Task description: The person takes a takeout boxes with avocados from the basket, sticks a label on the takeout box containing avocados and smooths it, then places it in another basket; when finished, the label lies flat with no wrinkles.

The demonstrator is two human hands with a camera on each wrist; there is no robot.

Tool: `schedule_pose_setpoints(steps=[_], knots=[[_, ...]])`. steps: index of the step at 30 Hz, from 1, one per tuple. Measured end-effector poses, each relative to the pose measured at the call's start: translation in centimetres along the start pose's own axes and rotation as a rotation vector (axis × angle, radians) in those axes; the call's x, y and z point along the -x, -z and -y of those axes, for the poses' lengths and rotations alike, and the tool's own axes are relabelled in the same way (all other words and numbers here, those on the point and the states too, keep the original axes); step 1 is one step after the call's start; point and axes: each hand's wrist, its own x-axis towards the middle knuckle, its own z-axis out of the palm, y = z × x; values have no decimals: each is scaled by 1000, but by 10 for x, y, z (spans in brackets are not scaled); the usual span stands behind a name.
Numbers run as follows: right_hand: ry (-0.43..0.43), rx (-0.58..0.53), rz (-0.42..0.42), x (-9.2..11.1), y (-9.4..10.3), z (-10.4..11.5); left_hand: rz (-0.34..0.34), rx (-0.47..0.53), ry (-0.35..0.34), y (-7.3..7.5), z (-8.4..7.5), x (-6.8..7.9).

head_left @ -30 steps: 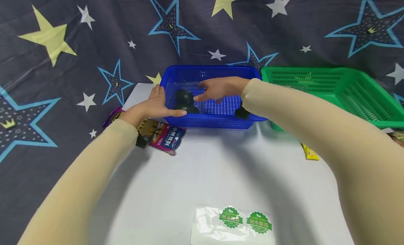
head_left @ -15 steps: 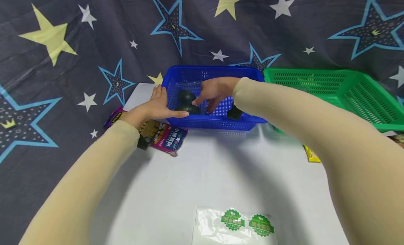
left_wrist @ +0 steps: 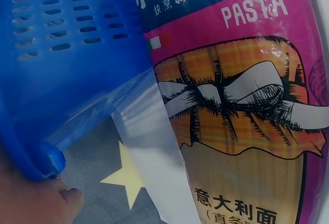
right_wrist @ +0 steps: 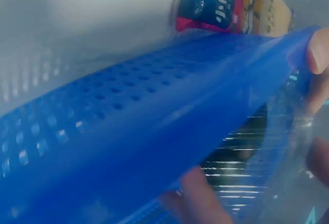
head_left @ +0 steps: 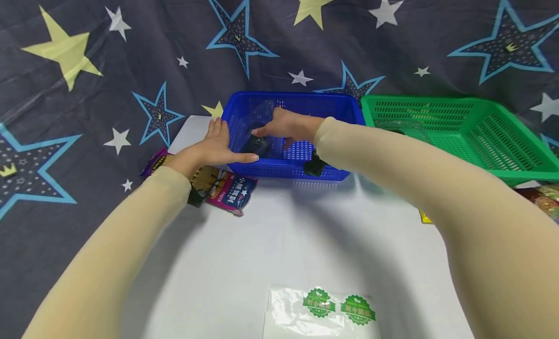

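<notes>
A blue basket (head_left: 332,173) stands at the back of the table. In its left part is a clear ribbed plastic box (right_wrist: 241,175) with dark round contents (head_left: 256,145), tilted up in the head view. My right hand (head_left: 286,125) reaches into the basket and grips the box's right side, thumb and fingers on either side. The fingers lie partly behind the basket wall in the right wrist view. My left hand (head_left: 214,144) rests on the basket's front left corner, fingers straight along the left rim, thumb along the front rim. Beneath my left wrist lies a pasta bag (left_wrist: 247,100).
A green basket (head_left: 515,135) stands to the right, with another clear box (head_left: 406,127) inside. A yellow packet (head_left: 425,217) and a colourful package (head_left: 546,198) lie right. A clear bag with green labels (head_left: 323,314) lies at the front. Starry cloth (head_left: 109,47) hangs behind.
My right hand has moved left and taken hold of the plastic box. The box has tilted, its far edge now higher. My left hand has stayed on the basket corner.
</notes>
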Motion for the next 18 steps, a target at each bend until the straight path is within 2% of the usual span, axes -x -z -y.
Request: schedule_pose_setpoints(steps=[4, 9, 14, 18], knots=[[23, -46, 65, -3, 0, -3, -5, -3, -5, 0, 1, -1], [69, -42, 91, -6, 3, -8, -8, -5, -7, 0, 0, -1], [87, -68, 55, -2, 7, -12, -6, -1, -9, 0, -1, -1], [112, -119, 2, 5, 19, -17, -6, -8, -2, -1, 0, -1]])
